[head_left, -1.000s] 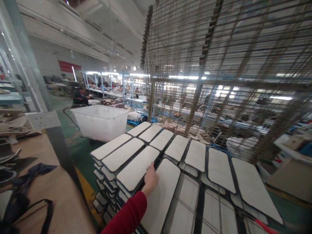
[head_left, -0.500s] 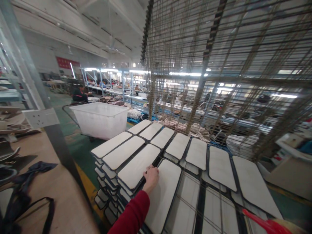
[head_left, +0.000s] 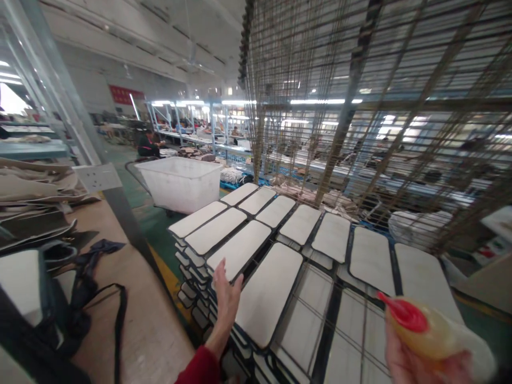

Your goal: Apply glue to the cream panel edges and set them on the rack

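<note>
No text, label, brand or number can be read in this view. Lettering is suggested only on the red banner (head_left: 126,95), mounted on the far wall (head_left: 86,82) toward the left, where pale marks are set against the red ground but are rendered too small and too blurred to be deciphered or assigned to a language. A small red patch is also borne by a pale object (head_left: 490,249) near the right edge, and whether print is represented there cannot be determined.
</note>
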The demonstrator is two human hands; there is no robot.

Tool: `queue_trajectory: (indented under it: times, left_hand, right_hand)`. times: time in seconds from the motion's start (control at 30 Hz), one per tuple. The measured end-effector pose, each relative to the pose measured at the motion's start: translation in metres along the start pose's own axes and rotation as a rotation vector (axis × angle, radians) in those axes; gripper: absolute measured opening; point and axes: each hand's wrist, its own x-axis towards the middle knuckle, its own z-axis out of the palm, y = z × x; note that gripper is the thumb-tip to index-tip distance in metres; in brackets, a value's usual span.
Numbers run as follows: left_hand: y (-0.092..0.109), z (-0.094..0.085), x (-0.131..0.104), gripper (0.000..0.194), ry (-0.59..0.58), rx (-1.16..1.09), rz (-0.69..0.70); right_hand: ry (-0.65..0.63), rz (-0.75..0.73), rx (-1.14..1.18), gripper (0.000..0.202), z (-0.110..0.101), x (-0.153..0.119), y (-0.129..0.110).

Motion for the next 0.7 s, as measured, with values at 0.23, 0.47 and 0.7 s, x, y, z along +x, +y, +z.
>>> queue_trajectory:
  times: [0.23,0.47,0.7]
  left_hand:
    - [-0.065,-0.036,-0.100,0.049,-0.288,-0.700,-0.927]
    - [-0.058,-0.018,-0.096,0.039,-0.403,-0.996,-0.882]
    - [-0.074,-0.011,-0.091,0.039,-0.378,-1.015,-0.874]
  right_hand:
    - [0.237,0.336,0.024,0.029,0.057,-0.031,0.019]
    - [0.239,0.338,0.007,0.025,0.065,-0.044,0.030]
    - [0.248,0.336,-0.011,0.028,0.071,-0.049,0.034]
